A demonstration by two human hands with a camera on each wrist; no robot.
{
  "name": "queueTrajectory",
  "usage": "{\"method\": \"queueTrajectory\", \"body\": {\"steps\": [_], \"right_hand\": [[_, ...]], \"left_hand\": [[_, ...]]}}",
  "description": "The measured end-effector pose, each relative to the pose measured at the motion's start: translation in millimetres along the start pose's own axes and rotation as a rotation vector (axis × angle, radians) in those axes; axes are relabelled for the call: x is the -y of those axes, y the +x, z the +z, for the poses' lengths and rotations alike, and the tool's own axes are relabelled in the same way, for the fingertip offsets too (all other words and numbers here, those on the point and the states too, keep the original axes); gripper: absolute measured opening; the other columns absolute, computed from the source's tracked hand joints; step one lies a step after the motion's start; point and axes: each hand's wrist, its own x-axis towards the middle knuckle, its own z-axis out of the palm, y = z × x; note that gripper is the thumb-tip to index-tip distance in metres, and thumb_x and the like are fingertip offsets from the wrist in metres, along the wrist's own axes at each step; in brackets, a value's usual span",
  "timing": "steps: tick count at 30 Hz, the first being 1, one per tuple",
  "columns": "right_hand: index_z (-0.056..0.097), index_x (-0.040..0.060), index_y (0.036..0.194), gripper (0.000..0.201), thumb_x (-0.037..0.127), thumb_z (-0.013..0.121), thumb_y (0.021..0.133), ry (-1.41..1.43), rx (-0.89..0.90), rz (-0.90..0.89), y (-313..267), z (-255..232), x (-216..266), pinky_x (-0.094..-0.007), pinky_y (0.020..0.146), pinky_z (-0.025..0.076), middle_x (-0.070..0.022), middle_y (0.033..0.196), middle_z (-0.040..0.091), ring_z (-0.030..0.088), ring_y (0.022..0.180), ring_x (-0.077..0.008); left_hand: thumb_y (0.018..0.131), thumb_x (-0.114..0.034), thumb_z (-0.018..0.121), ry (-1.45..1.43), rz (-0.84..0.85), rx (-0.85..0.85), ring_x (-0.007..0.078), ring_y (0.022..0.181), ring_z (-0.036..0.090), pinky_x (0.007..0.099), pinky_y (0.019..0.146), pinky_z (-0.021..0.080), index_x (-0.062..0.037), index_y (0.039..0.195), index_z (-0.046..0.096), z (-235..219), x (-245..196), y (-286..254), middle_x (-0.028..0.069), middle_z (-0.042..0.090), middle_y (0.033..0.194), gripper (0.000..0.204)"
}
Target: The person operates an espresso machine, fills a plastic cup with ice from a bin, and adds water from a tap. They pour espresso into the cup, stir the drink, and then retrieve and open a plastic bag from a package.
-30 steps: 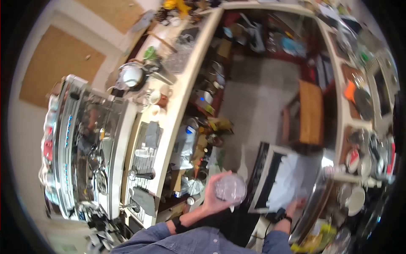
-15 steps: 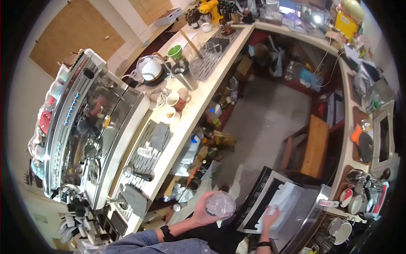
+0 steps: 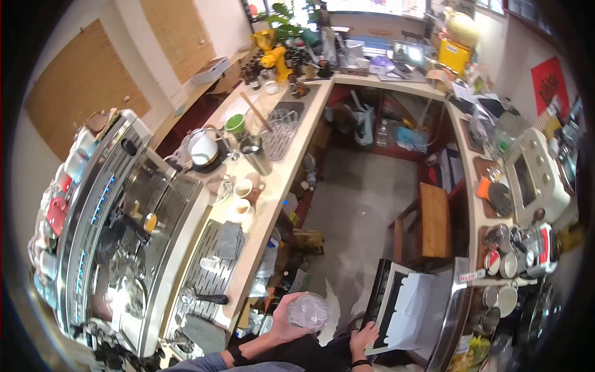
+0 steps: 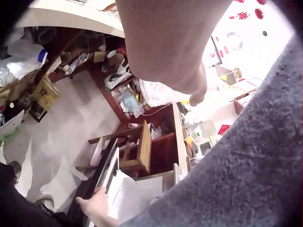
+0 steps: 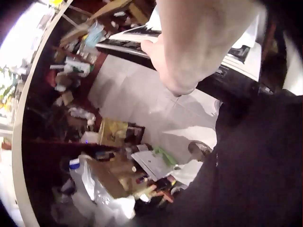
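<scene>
My left hand grips a clear cup by its side, in front of my body. Pale, glassy lumps like ice show through its mouth. In the left wrist view the left forearm hides the cup. My right hand is at the black-edged rim of a tilted-out door on a steel appliance. From the left wrist view, the right thumb lies over the black edge and the fingers over the pale side. A white inner panel stands behind that rim.
To the left, a counter holds an espresso machine, a portafilter, small cups and a kettle. A wooden stool stands on the floor ahead. Mugs crowd the right counter; boxes and bags fill the low shelf.
My right hand has come out from over the white panel, moving left to the door's black rim. My left hand keeps the cup, and the head view has tipped upward.
</scene>
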Motion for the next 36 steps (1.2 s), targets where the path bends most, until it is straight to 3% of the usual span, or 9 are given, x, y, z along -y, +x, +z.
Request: {"method": "queueTrajectory", "body": {"steps": [2, 4, 8, 14, 20, 26, 28, 32, 36], "right_hand": [[0.045, 0.0054, 0.109, 0.059, 0.024, 0.076, 0.062, 0.008, -0.04, 0.084, -2.9, -26.8, -12.3, -0.0422, 0.09, 0.038, -0.0139, 0.105, 0.049, 0.048, 0.105, -0.0317], [0.047, 0.0059, 0.107, 0.059, 0.022, 0.076, 0.058, -0.031, -0.406, 0.2, -4.3, -16.4, -34.6, -0.0444, 0.09, 0.039, -0.0143, 0.101, 0.052, 0.051, 0.101, -0.0329], [0.049, 0.0083, 0.11, 0.053, 0.022, 0.075, 0.066, 0.161, -0.294, 0.451, -11.2, -76.6, -60.8, -0.0432, 0.086, 0.043, -0.0124, 0.104, 0.052, 0.052, 0.103, -0.0321], [0.051, 0.0116, 0.105, 0.034, 0.013, 0.062, 0.072, -0.036, -0.571, 0.206, -25.3, -124.3, -69.3, -0.0418, 0.077, 0.042, -0.0105, 0.097, 0.05, 0.052, 0.093, -0.0292], [0.053, 0.0089, 0.1, 0.034, 0.021, 0.068, 0.072, 0.205, -0.23, 0.024, -88.1, -102.6, -90.9, -0.0445, 0.081, 0.047, -0.0128, 0.102, 0.052, 0.054, 0.098, -0.0333], [0.062, 0.0118, 0.099, 0.029, 0.028, 0.063, 0.075, 0.492, 0.207, 0.502, -202.4, -66.6, -194.6, -0.043, 0.084, 0.051, -0.0141, 0.103, 0.066, 0.062, 0.1, -0.0309], [0.066, 0.0109, 0.094, 0.027, 0.028, 0.061, 0.075, 0.545, 0.108, 0.728, -258.2, -41.3, -225.9, -0.043, 0.083, 0.051, -0.0152, 0.097, 0.067, 0.063, 0.095, -0.0326], [0.072, 0.0091, 0.084, 0.029, 0.034, 0.062, 0.073, 0.606, -0.022, 1.098, -371.8, 12.0, -259.7, -0.0432, 0.081, 0.052, -0.0164, 0.089, 0.069, 0.065, 0.085, -0.034], [0.074, 0.0135, 0.069, 0.042, 0.042, 0.049, 0.086, 0.766, -0.153, 1.425, -457.7, 3.3, -214.7, -0.0423, 0.082, 0.051, -0.0175, 0.078, 0.068, 0.065, 0.082, -0.0352]], "left_hand": [[0.053, -0.02, 0.09, -0.065, 0.005, 0.017, 0.0253, 0.106, 0.059, 0.0364, 0.092, 0.046, -0.003, 0.122, 0.043, -5.8, 5.9, -7.4, 0.0151, 0.059, 0.116, 0.085], [0.053, -0.019, 0.091, -0.048, 0.037, 0.038, 0.0254, 0.106, 0.057, 0.0364, 0.093, 0.045, -0.0028, 0.123, 0.042, -12.2, 4.9, -9.3, 0.0145, 0.058, 0.115, 0.086], [0.052, -0.019, 0.091, 0.016, 0.105, 0.027, 0.0258, 0.107, 0.054, 0.0368, 0.095, 0.042, -0.002, 0.123, 0.042, -11.2, 1.7, -18.4, 0.0134, 0.054, 0.115, 0.088], [0.054, -0.018, 0.088, -0.097, 0.205, 0.049, 0.0256, 0.109, 0.052, 0.038, 0.094, 0.043, -0.0014, 0.126, 0.039, -3.6, -15.3, -29.2, 0.0147, 0.051, 0.118, 0.088], [0.054, -0.016, 0.087, -0.096, 0.182, 0.129, 0.0266, 0.111, 0.048, 0.0385, 0.097, 0.04, -0.0009, 0.13, 0.038, 26.4, -26.8, -62.0, 0.0129, 0.044, 0.122, 0.092], [0.053, -0.008, 0.087, -0.402, 0.195, 0.413, 0.0258, 0.112, 0.049, 0.0392, 0.098, 0.04, -0.0007, 0.129, 0.038, 88.8, -60.9, -100.3, 0.0125, 0.046, 0.121, 0.09], [0.053, -0.007, 0.086, -0.304, 0.35, 0.524, 0.0261, 0.115, 0.047, 0.0398, 0.1, 0.039, 0.0, 0.129, 0.038, 107.6, -67.9, -110.3, 0.0131, 0.045, 0.122, 0.09], [0.053, -0.01, 0.088, -0.385, 0.381, 0.859, 0.0267, 0.118, 0.045, 0.0403, 0.102, 0.037, 0.0015, 0.131, 0.036, 145.1, -106.4, -135.3, 0.0146, 0.044, 0.126, 0.095], [0.052, -0.016, 0.089, -0.389, 0.454, 1.189, 0.027, 0.119, 0.044, 0.0404, 0.102, 0.036, 0.0023, 0.133, 0.036, 179.0, -125.8, -162.8, 0.0153, 0.043, 0.128, 0.099]]}}
